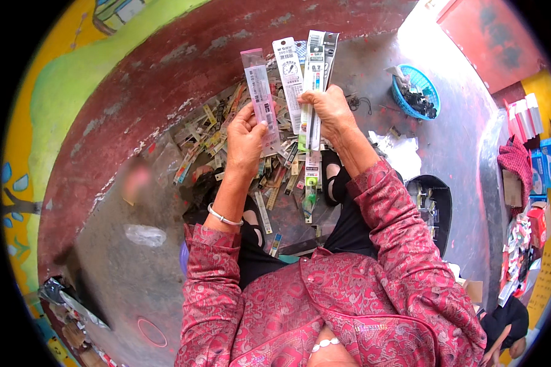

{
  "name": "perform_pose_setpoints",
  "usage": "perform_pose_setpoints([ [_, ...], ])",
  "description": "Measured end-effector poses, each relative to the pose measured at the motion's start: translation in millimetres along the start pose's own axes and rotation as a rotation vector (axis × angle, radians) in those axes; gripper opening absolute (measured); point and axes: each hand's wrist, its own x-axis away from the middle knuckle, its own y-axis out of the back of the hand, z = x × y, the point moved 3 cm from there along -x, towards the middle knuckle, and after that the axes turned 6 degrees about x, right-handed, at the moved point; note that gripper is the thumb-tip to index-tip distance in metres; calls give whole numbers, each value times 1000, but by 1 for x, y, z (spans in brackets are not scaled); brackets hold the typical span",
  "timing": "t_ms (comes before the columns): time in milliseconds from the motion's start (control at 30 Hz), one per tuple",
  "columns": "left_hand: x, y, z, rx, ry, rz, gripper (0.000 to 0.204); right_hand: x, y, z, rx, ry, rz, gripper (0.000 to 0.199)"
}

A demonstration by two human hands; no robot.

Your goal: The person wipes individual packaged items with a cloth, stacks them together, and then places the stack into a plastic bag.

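My left hand (245, 139) pinches the side of a long, clear packet with a pinkish tint (260, 98), held upright. My right hand (332, 112) grips a fan of slim packets (314, 70) that look like pen refill packs. A white printed packet (288, 67) with a hang hole sticks out at the fan's left side, close to the left packet. Beneath my hands, a loose pile of similar slim packets (217, 125) spreads over the floor around my feet. One packet with a green end (311, 183) shows below my right hand; whether it hangs or lies, I cannot tell.
A blue basket (427, 77) with dark pieces stands at the far right. Crumpled white paper (400, 154) and a black container (446, 211) are to my right. A clear plastic bag (145, 235) lies left. Boxes line the right wall, and another person (509, 321) is at lower right.
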Motion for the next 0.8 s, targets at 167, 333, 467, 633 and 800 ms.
perform_pose_setpoints([
  [167, 3, -16, 15, 94, 138, 92, 42, -10, -11, -29, -200, -86, 113, 24],
  [333, 6, -21, 15, 79, 143, 99, 40, -14, -8, -37, -142, -37, 131, 23],
  [467, 5, -19, 13, 97, 202, 112, 40, -10, -11, -32, -194, -37, 112, 20],
  [633, 1, -11, 6, 382, 372, 199, 43, 0, -21, -30, -331, -142, 464, 19],
  [800, 3, -12, 7, 478, 368, 127, 36, 0, -24, -29, -168, -153, 420, 19],
])
